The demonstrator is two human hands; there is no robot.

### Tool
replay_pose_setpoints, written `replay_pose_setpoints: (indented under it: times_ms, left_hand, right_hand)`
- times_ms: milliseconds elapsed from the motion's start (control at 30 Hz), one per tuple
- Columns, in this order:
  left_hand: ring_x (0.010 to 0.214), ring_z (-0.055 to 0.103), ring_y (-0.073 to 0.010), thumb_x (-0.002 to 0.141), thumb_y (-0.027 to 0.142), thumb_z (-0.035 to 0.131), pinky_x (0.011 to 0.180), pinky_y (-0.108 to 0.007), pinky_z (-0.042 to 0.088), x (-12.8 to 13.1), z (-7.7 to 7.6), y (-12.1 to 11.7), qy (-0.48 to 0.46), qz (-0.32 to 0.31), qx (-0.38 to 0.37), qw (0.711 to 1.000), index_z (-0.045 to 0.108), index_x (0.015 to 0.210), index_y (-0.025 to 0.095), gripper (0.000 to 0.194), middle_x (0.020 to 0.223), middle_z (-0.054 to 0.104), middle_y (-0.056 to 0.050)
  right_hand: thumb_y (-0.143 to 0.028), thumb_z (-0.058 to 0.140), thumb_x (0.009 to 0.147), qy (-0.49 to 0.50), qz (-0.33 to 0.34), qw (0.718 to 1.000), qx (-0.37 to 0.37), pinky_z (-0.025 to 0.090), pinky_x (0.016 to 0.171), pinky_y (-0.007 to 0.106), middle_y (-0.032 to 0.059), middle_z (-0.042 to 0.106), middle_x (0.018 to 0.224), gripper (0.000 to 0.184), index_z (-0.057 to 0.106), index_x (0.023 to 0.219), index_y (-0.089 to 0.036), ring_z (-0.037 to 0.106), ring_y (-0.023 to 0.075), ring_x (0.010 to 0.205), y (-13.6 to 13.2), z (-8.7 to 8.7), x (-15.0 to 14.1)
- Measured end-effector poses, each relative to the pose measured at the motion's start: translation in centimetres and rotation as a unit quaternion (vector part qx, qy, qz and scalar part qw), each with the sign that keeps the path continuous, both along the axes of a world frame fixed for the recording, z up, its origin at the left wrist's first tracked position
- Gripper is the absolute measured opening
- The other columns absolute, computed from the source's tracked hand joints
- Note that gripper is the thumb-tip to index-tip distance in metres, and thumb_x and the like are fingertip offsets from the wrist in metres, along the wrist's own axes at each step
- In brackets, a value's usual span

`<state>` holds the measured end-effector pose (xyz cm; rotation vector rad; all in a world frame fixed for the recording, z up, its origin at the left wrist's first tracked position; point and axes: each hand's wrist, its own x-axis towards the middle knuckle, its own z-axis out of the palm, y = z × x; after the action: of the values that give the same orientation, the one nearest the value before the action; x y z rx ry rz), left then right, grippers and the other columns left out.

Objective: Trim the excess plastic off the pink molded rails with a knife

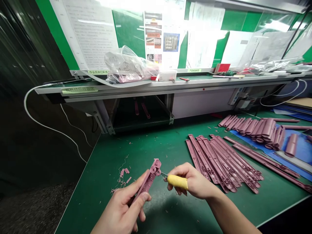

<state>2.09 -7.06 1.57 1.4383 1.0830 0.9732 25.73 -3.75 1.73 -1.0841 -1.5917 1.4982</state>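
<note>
**Bench Layout and Hand Positions**

The left hand (119, 208) grasps a mauve moulded plastic part (147, 180) above the near edge of the green bench top (97, 185). Its fingers wrap behind the part, and the thumb presses along its face. The part's round-bossed end angles up and to the far side. The right hand (192, 182) is clenched around a yellow-handled knife (177, 182), whose short blade points left toward that boss. The blade appears to sit at or just beside the part, though contact cannot be confirmed from this view. Loose mauve shavings (123, 174) lie left of the hands.

To the right lies a stack of long mauve strips (219, 162); farther right and far, a pile of shorter curved mauve pieces (258, 130) rests at the edge of a blue mat (294, 149). On the far shelf (170, 83) sits a clear plastic bag (126, 65) — a white cable (48, 128) runs down at the left.
</note>
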Motion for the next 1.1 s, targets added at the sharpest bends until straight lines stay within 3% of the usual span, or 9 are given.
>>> replay_pose_setpoints:
  times_ms: [100, 200, 333, 433, 500, 567, 800, 967, 1100]
  left_hand:
    - [0.046, 0.057, -0.0116, 0.084, 0.04, 0.062, 0.033, -0.015, 0.044, 0.1, 0.1, -0.1, 0.018, 0.0, 0.03, 0.999, 0.057, 0.132, 0.027, 0.049, 0.075, 0.066, -0.004]
    - [0.046, 0.057, -0.0113, 0.086, 0.042, 0.059, 0.035, -0.016, 0.044, -0.1, 0.2, -0.1, 0.045, -0.008, 0.064, 0.997, 0.057, 0.131, 0.028, 0.047, 0.076, 0.066, -0.004]
    - [0.051, 0.056, -0.0119, 0.09, 0.048, 0.05, 0.039, -0.017, 0.044, -1.0, 0.2, 0.6, 0.072, -0.028, 0.04, 0.996, 0.053, 0.135, 0.028, 0.049, 0.085, 0.068, -0.004]
    - [0.069, 0.063, -0.0156, 0.093, 0.046, 0.047, 0.059, -0.02, 0.052, -2.2, 0.1, 1.9, 0.158, -0.083, 0.059, 0.982, 0.054, 0.133, 0.03, 0.044, 0.094, 0.07, -0.004]
    - [0.09, 0.065, -0.0199, 0.092, 0.041, 0.052, 0.082, -0.025, 0.051, -3.0, 0.2, 2.9, 0.243, -0.12, 0.151, 0.951, 0.055, 0.132, 0.034, 0.041, 0.105, 0.07, -0.004]
    - [0.104, 0.062, -0.023, 0.092, 0.035, 0.053, 0.095, -0.031, 0.047, -3.7, 0.6, 3.8, 0.309, -0.146, 0.258, 0.904, 0.053, 0.134, 0.036, 0.042, 0.117, 0.067, -0.002]
    - [0.127, 0.047, -0.0302, 0.09, 0.008, 0.04, 0.11, -0.052, 0.03, -6.1, 3.6, 5.2, 0.427, -0.19, 0.442, 0.766, 0.045, 0.14, 0.032, 0.055, 0.135, 0.056, -0.005]
    - [0.117, 0.057, -0.0295, 0.089, 0.007, 0.041, 0.105, -0.05, 0.039, -6.7, 4.5, 4.4, 0.409, -0.161, 0.512, 0.737, 0.039, 0.143, 0.034, 0.06, 0.129, 0.061, -0.006]
    - [0.107, 0.063, -0.0227, 0.088, 0.011, 0.053, 0.094, -0.031, 0.05, -6.0, 3.6, 2.9, 0.355, -0.132, 0.493, 0.783, 0.033, 0.145, 0.037, 0.066, 0.125, 0.064, -0.002]
  right_hand:
    - [-0.041, 0.068, 0.08, 0.031, 0.079, 0.991, -0.106, 0.026, 0.029, 0.012, 0.0022, 0.067, 0.065, 0.028, 0.071, 0.085, -0.013, 0.044, 0.0039, 0.037, 0.5, -0.8, 0.7]
    - [-0.054, 0.068, 0.075, 0.105, 0.127, 0.978, -0.13, 0.024, 0.027, 0.015, -0.0008, 0.059, 0.052, 0.042, 0.065, 0.078, -0.012, 0.034, 0.0038, 0.029, 0.9, -2.7, 0.9]
    - [-0.068, 0.06, 0.076, 0.154, 0.061, 0.983, -0.077, 0.027, 0.036, 0.017, -0.0096, 0.045, 0.05, 0.051, 0.055, 0.093, -0.02, 0.029, 0.0038, 0.034, 0.3, -3.5, 0.3]
    - [-0.061, 0.055, 0.086, 0.033, -0.023, 0.995, 0.09, 0.03, 0.047, 0.019, -0.006, 0.046, 0.064, 0.044, 0.056, 0.103, -0.02, 0.035, 0.0061, 0.05, -0.6, -1.9, -0.9]
    - [-0.069, 0.049, 0.084, -0.134, -0.08, 0.948, 0.278, 0.031, 0.052, 0.022, -0.0031, 0.048, 0.067, 0.053, 0.061, 0.095, -0.018, 0.039, 0.009, 0.057, -0.9, -0.8, -1.7]
    - [-0.078, 0.04, 0.079, -0.259, -0.108, 0.864, 0.419, 0.03, 0.054, 0.024, -0.0003, 0.053, 0.066, 0.066, 0.062, 0.085, -0.017, 0.045, 0.0114, 0.06, -0.9, -0.2, -2.3]
    - [-0.064, 0.041, 0.089, -0.438, -0.066, 0.691, 0.572, 0.02, 0.048, 0.028, 0.0015, 0.056, 0.062, 0.053, 0.057, 0.072, -0.017, 0.047, 0.0132, 0.054, 0.1, 0.6, -3.2]
    - [-0.044, 0.038, 0.1, -0.43, -0.064, 0.651, 0.622, 0.021, 0.05, 0.029, 0.0004, 0.05, 0.059, 0.043, 0.052, 0.068, -0.018, 0.04, 0.013, 0.053, -0.4, 1.7, -3.2]
    - [-0.041, 0.033, 0.101, -0.403, -0.092, 0.655, 0.633, 0.023, 0.05, 0.029, 0.0007, 0.047, 0.058, 0.045, 0.053, 0.068, -0.017, 0.037, 0.0133, 0.052, -1.0, 1.8, -3.2]
